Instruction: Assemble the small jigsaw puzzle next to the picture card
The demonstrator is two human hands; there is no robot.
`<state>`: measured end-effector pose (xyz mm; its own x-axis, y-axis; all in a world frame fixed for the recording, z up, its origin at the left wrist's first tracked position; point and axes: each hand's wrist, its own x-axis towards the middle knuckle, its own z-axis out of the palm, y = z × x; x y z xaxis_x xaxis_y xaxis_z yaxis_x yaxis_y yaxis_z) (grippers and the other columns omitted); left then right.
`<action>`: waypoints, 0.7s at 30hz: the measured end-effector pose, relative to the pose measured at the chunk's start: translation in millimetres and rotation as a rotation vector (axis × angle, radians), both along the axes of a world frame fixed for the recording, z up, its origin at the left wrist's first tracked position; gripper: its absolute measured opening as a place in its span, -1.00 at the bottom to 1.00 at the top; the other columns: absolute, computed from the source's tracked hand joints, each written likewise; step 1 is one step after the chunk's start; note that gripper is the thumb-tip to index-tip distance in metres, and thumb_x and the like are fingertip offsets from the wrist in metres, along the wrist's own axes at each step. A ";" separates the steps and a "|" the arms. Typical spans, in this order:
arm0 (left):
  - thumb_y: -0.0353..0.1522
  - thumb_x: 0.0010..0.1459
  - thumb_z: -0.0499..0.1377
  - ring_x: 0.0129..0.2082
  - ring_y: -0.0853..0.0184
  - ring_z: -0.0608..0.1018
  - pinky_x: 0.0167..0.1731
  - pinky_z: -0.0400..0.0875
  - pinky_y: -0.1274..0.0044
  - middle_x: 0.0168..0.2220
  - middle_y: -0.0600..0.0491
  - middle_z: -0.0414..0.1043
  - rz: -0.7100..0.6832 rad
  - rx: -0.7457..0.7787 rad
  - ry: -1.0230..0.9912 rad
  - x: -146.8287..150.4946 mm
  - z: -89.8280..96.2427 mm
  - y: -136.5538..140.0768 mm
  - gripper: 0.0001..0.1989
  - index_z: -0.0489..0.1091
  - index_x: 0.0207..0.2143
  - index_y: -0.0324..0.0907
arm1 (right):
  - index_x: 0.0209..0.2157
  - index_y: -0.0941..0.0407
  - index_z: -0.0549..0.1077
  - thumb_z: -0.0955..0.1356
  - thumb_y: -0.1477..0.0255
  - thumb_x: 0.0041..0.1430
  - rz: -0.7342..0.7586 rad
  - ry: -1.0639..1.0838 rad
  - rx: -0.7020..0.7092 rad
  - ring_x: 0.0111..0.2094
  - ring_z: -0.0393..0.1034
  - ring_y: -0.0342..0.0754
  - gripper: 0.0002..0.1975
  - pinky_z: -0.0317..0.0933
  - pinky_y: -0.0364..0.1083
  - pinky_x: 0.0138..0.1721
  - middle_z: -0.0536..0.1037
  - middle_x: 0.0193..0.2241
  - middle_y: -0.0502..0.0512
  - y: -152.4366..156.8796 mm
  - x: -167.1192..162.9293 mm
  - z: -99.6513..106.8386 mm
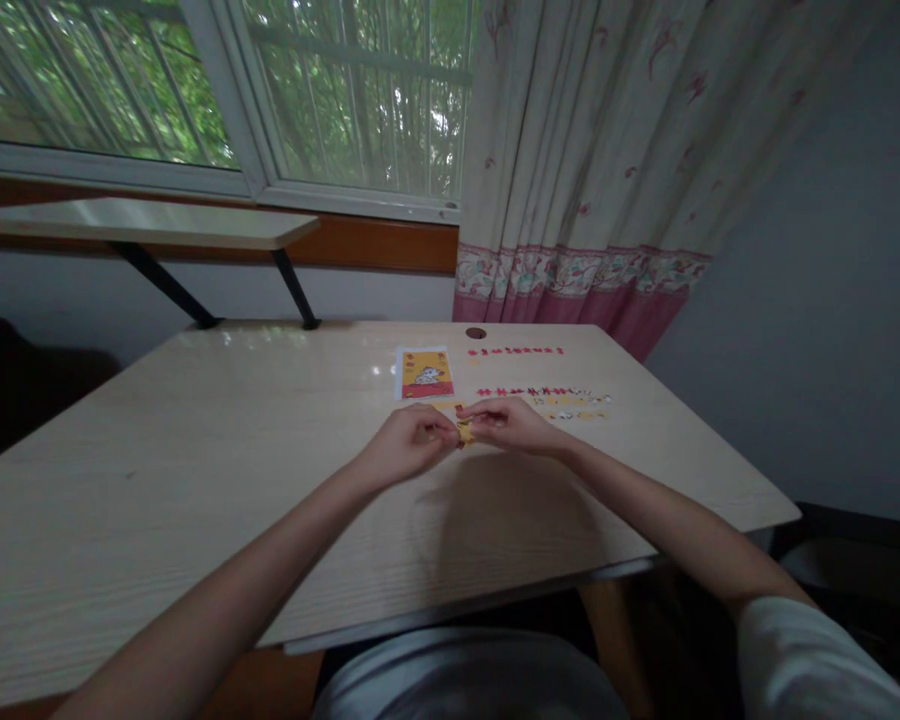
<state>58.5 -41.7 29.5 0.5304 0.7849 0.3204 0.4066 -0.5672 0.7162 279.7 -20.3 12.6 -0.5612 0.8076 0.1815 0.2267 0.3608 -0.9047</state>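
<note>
My left hand (414, 442) and my right hand (516, 424) meet just above the desk, both with closed fingertips. Between them are small yellow jigsaw puzzle pieces (465, 432) with some red on them, pinched from both sides. Whether the pieces are locked together is too small to tell. Just beyond my hands lies a picture card (426, 375), yellow and red with a white cartoon animal, in a clear sleeve. More yellow and red shows behind my fingers, partly hidden.
Red puzzle pieces (516, 351) form a row at the back right of the desk (195, 480). Nearer rows hold red pieces and yellow-and-white pieces (577, 415). A raised shelf (195, 220) stands at the back left. A cable hole (476, 333) and a curtain (570, 200) are behind.
</note>
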 end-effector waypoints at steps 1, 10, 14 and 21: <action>-0.28 0.10 0.15 -0.39 0.32 0.50 -0.33 0.34 0.50 -0.41 0.00 0.55 -0.011 -0.037 -0.029 3.5 -0.7 -2.7 -0.79 0.53 -0.40 -0.20 | -0.12 0.15 0.52 0.42 0.19 0.04 -0.001 0.013 -0.017 -0.37 0.43 -0.13 -0.58 0.27 -0.15 -0.33 0.57 -0.37 0.09 -5.7 -2.7 -0.2; -0.11 0.01 0.22 -0.57 0.41 0.37 -0.55 0.19 0.56 -0.54 0.01 0.48 0.081 -0.296 -0.236 7.2 -13.2 2.6 -0.65 0.52 -0.48 -0.25 | -0.19 0.09 0.52 0.40 0.17 0.10 -0.208 -0.027 0.339 -0.43 0.43 -0.14 -0.67 0.30 -0.13 -0.33 0.55 -0.44 0.06 -12.4 -8.5 -8.9; -0.08 -0.10 0.27 -0.59 0.42 0.34 -0.56 0.17 0.56 -0.61 0.07 0.39 0.151 -0.322 -0.297 6.3 -17.8 9.5 -0.63 0.48 -0.56 -0.23 | -0.20 0.05 0.55 0.40 0.25 0.14 -0.282 -0.126 0.698 -0.35 0.43 -0.10 -0.77 0.29 -0.09 -0.26 0.57 -0.38 0.09 -15.1 -6.7 -9.6; -0.09 0.00 0.24 -0.55 0.40 0.38 -0.50 0.23 0.53 -0.52 0.00 0.48 0.074 -0.335 -0.261 8.7 -22.1 6.7 -0.63 0.51 -0.47 -0.26 | -0.29 0.04 0.57 0.38 0.25 0.16 -0.326 -0.178 0.912 -0.41 0.40 -0.08 -0.82 0.26 -0.06 -0.29 0.56 -0.46 0.08 -15.2 -10.7 -12.7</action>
<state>67.2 -34.9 7.3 0.4042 0.9010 0.1576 0.2185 -0.2624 0.9399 269.0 -35.6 -0.1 -0.4155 0.5198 0.7464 0.5447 0.7994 -0.2534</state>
